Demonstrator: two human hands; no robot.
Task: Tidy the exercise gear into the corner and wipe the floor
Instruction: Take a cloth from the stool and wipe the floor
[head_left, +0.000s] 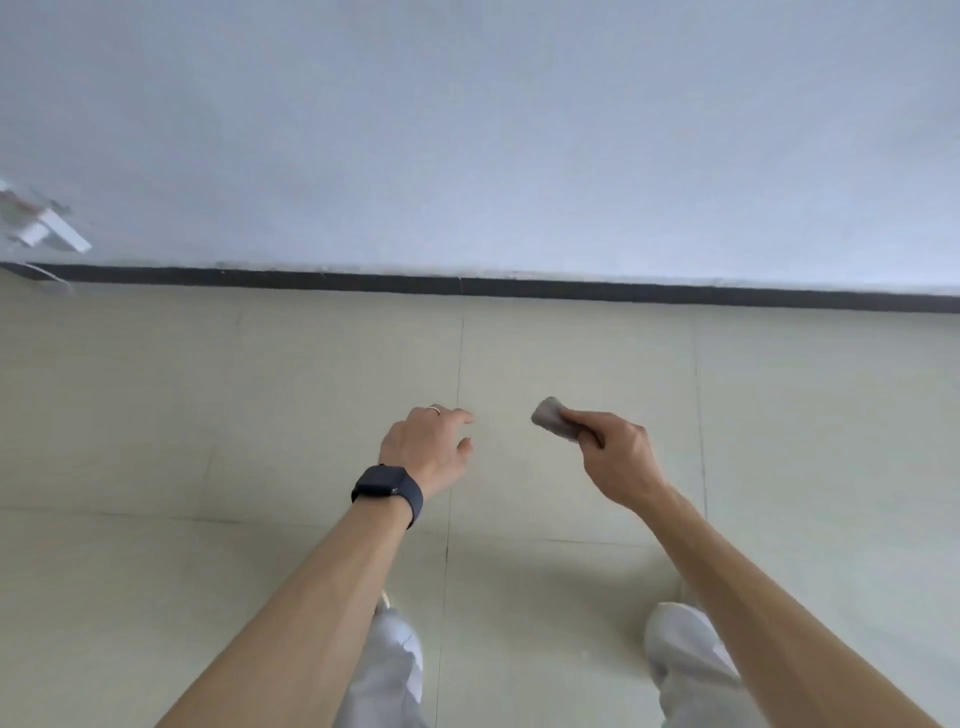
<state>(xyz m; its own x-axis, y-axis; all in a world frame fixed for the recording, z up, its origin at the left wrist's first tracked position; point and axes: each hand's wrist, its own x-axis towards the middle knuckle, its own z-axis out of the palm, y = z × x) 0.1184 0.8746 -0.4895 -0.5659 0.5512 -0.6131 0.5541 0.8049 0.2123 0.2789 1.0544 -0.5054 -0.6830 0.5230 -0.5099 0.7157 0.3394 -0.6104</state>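
My right hand (615, 454) is closed around a small folded grey cloth (551, 420), whose end sticks out past my fingers to the left, held above the pale tiled floor (260, 405). A short gap to its left, my left hand (428, 449) hovers with fingers loosely apart and nothing in it; a ring is on one finger and a dark watch on the wrist. No exercise gear shows in this view.
A white wall (467, 130) with a dark skirting strip (519, 285) runs across ahead. A white plug or socket piece with a cable (49, 231) is at the far left. My legs in light trousers (685, 654) stand below.
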